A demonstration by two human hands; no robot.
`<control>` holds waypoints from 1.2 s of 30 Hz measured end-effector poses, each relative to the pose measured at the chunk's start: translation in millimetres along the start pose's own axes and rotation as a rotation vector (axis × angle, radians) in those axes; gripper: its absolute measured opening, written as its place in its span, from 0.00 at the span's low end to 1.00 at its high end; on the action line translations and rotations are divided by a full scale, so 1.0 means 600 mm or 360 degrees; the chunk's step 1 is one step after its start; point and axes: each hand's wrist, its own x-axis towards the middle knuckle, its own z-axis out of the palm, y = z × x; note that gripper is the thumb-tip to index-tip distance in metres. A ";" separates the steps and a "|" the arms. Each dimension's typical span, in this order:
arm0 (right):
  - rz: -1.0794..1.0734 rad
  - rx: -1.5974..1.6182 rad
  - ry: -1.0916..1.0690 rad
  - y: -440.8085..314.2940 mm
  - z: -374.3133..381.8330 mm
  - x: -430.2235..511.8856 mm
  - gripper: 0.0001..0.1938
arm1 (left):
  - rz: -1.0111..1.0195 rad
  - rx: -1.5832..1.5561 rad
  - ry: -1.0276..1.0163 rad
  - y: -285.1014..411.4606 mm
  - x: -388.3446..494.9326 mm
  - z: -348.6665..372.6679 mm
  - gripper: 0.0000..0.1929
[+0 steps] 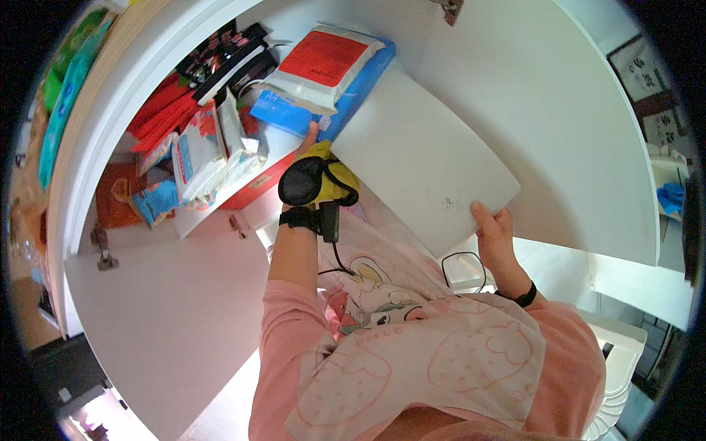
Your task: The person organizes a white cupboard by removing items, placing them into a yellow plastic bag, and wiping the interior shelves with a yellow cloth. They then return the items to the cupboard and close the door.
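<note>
My right hand (496, 234) grips the near right corner of a large flat white panel (424, 160), thumb on top. The panel bears a small grey mark and slants across the cabinet opening. My left hand (310, 138) is mostly hidden by a yellow and black padded item (320, 176); whether this is worn or held I cannot tell. One finger shows beside the blue A4 box (287, 113), at the panel's far left end. A white and red packet (325, 63) lies on that box. The left wrist carries a black strap with a small device (329, 220).
White cabinet doors stand open at right (551, 138) and lower left (171, 331). On the shelf are soft white packs (201, 149), red cloth (165, 113) and black items (237, 66). A blue packet (157, 201) sits lower. A black cable (463, 254) loops near my right wrist.
</note>
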 end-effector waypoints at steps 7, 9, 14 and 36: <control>-0.0200 0.0317 -0.0288 -0.035 0.068 -0.003 0.19 | 0.0227 0.0197 0.0324 -0.004 -0.177 -0.038 0.24; -0.0346 0.0087 -0.0280 -0.042 0.102 -0.004 0.16 | 0.0326 0.0284 0.0362 -0.002 -0.237 -0.051 0.25; -0.1191 -0.0836 -0.0789 -0.040 0.197 -0.046 0.13 | 0.0629 0.0247 -0.0113 -0.009 -0.382 -0.033 0.48; -0.1116 -0.1436 -0.1450 -0.031 0.362 -0.090 0.45 | 0.0782 -0.0672 0.0276 -0.078 -0.519 -0.119 0.33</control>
